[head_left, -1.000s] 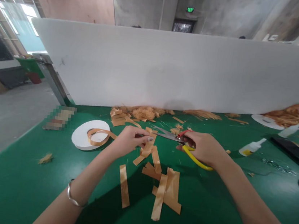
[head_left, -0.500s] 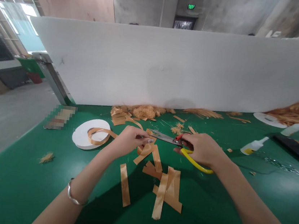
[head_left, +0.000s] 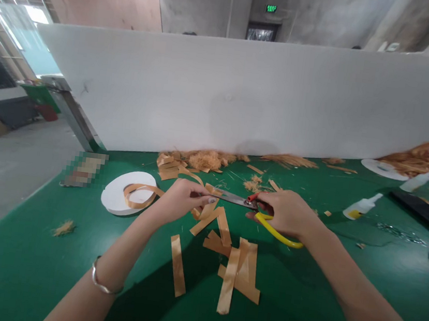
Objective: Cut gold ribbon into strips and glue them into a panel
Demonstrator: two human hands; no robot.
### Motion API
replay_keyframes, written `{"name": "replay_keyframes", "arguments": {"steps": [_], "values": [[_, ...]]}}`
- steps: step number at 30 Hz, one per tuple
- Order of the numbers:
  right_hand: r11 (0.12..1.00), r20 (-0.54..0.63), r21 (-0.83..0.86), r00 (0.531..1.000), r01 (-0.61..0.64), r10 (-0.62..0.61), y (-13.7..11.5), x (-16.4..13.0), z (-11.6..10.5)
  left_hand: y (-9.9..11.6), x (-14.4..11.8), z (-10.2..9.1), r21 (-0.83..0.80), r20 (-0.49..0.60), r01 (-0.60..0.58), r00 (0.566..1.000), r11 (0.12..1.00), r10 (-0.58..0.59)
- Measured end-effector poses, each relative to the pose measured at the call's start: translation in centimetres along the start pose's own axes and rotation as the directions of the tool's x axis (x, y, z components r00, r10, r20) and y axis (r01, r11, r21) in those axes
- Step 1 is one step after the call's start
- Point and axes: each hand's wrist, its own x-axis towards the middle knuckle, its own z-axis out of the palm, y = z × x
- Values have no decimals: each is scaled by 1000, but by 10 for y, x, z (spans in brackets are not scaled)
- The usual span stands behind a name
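My right hand (head_left: 288,212) is closed around the yellow-handled scissors (head_left: 250,206); my left hand (head_left: 180,200) pinches a tan strip (head_left: 208,213) just above the green tabletop (head_left: 30,263). I judge it best to keep the strip taut and square to the blades.

We see an evenly lit scene, bright without being harsh. Daylight blows out the windows (head_left: 29,13) at upper left and the panes at upper right to near white. Our forearms throw soft, dark shadows on the green bench (head_left: 9,271), densest under the left arm (head_left: 115,268). The white partition (head_left: 246,96) bows with wide-angle distortion, and edges stretch. A pixelated patch (head_left: 85,168) hides one thing. Far straw-coloured heaps (head_left: 421,162) look soft; the middle is sharp.
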Motion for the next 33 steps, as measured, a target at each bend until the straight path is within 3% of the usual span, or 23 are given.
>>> {"name": "replay_keyframes", "arguments": {"steps": [33], "values": [[997, 35, -75, 999, -15, 17, 0, 0, 1, 0, -2, -6, 11, -17, 0, 1000, 1000, 0]]}}
